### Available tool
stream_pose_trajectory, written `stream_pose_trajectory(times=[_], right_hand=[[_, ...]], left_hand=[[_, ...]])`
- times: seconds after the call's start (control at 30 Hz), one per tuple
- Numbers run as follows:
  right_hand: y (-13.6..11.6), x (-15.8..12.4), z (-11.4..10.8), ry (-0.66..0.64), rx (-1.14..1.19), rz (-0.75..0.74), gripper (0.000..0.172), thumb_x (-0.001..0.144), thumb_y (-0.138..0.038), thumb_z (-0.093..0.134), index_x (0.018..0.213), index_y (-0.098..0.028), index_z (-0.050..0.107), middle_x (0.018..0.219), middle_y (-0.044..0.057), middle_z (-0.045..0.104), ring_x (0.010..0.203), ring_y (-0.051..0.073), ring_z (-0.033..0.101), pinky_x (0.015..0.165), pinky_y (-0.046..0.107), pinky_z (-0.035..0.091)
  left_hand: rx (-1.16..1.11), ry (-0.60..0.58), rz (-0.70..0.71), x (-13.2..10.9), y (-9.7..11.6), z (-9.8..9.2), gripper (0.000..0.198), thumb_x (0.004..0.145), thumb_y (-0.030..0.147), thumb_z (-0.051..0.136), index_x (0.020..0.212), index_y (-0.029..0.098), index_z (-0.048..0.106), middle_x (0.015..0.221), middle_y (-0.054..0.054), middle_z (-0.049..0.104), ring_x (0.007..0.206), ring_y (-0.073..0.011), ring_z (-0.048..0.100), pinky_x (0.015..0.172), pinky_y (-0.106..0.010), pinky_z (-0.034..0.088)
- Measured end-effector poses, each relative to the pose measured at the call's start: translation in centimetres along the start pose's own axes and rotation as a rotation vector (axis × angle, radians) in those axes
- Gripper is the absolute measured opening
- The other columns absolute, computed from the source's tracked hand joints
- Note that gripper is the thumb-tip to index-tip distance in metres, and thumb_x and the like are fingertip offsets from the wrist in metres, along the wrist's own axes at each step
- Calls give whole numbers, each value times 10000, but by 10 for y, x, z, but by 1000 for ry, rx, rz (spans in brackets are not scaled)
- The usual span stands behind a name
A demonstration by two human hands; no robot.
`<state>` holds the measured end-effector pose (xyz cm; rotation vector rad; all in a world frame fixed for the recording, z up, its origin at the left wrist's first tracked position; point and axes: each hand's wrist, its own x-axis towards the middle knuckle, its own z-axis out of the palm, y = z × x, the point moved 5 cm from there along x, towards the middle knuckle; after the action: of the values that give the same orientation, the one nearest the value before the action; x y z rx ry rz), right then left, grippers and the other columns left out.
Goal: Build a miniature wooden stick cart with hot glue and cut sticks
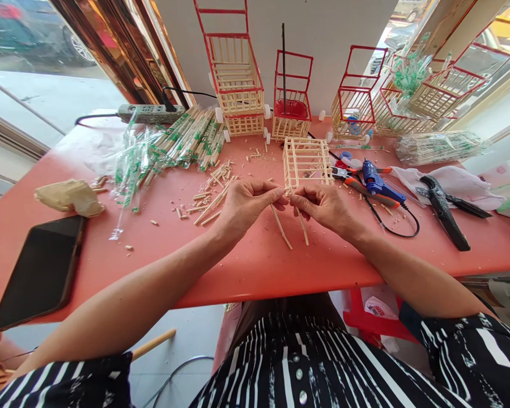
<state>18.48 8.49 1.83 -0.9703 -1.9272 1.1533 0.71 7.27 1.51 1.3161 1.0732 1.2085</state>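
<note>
My left hand (247, 205) is closed in a pinch at the near edge of a small frame of pale wooden sticks (306, 161). Against it, my right hand (325, 207) pinches too, the fingertips of both almost meeting. One thin wooden stick (282, 228) slants down below my left fingers, and a second stick (302, 228) hangs under my right fingers. The fingers cover the spot where these sticks meet the frame. Beyond the frame stand stick-built carts with red trim, among them a tall cart (237, 73) and a smaller cart (293, 93).
Left lie wrapped chopsticks (191, 136), a power strip (147, 113) and a phone (40, 269). Cut stick pieces (215, 198) litter the red table (161, 272). Right are a blue glue gun (376, 181), pliers (352, 178), a black-handled tool (444, 212) and a bundle of sticks (440, 146).
</note>
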Motion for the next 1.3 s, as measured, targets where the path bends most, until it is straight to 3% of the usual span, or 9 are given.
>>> stream_pose_trajectory(times=[0.33,0.53,0.77,0.97,1.3], right_hand=[[2,2,0,2,-32,-1,617,940,-793,675,827,-187,698,691,17,676,571,113,571,541,251,428],[5,2,-2,12,-71,10,637,929,-808,672,832,-180,704,683,17,678,552,105,549,522,249,382],[6,5,-2,16,-87,12,656,913,-823,674,829,-174,723,702,30,703,588,123,582,570,265,433],[9,4,-2,5,-99,31,639,921,-810,675,814,-182,727,709,34,720,580,123,576,574,268,425],[14,5,-2,2,-92,40,626,915,-801,684,833,-183,736,710,34,724,595,129,593,592,269,447]], left_hand=[[-9,-7,3,0,-1,0,420,758,560,897,796,146,837,797,-95,825,718,-212,761,761,-344,620],[5,-51,-15,1,-3,2,384,844,529,804,821,147,834,859,-98,832,790,-222,773,769,-332,627],[187,-83,-11,5,0,-2,400,853,542,762,870,151,845,884,-96,836,857,-230,782,829,-324,616],[400,3,-18,9,5,-13,301,832,439,771,926,177,883,845,-60,830,819,-214,735,740,-294,540],[445,12,-40,12,5,-15,188,809,361,812,865,201,894,850,-48,844,866,-232,762,816,-317,555]])
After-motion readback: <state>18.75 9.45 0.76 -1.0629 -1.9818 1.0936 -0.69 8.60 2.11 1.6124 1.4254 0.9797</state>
